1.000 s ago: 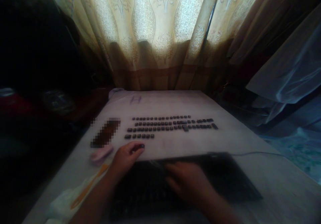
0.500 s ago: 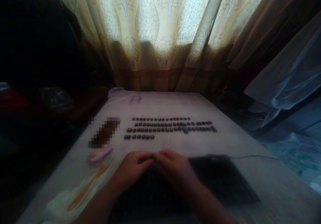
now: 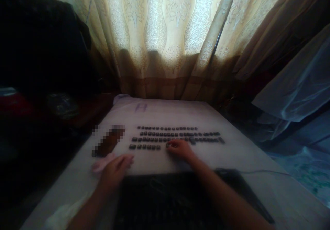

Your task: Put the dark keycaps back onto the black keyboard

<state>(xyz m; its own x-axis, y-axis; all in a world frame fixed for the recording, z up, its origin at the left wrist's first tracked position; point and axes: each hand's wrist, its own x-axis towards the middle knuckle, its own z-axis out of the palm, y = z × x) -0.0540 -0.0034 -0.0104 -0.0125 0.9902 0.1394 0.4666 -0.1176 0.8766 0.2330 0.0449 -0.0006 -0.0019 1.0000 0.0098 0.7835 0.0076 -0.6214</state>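
My right hand (image 3: 182, 149) is over the laid-out keys, thumb and fingertips closed on a small black keycap (image 3: 168, 145) at the right end of the nearest, short row. Further rows of black keycaps (image 3: 158, 134) lie on the pale cloth. My left hand (image 3: 117, 170) is beside a pink cloth-like thing (image 3: 101, 163), partly covering it; its fingers are loosely apart and hold nothing I can see. Below both hands lies a dark keyboard (image 3: 144, 202), with a thin wire loop (image 3: 157, 185) on top. My right forearm crosses the keyboard.
A brown, pixelated object (image 3: 109, 142) lies left of the keycaps. Crumpled whitish material (image 3: 64, 216) is at the front left. A cable (image 3: 263, 172) runs off right from the keyboard. A patterned curtain (image 3: 177, 34) hangs behind the cloth-covered table (image 3: 175, 111).
My hands were together above the keyboard and have parted. The right went forward to the short row with a keycap; the left went left to the pink thing. The wire loop now shows.
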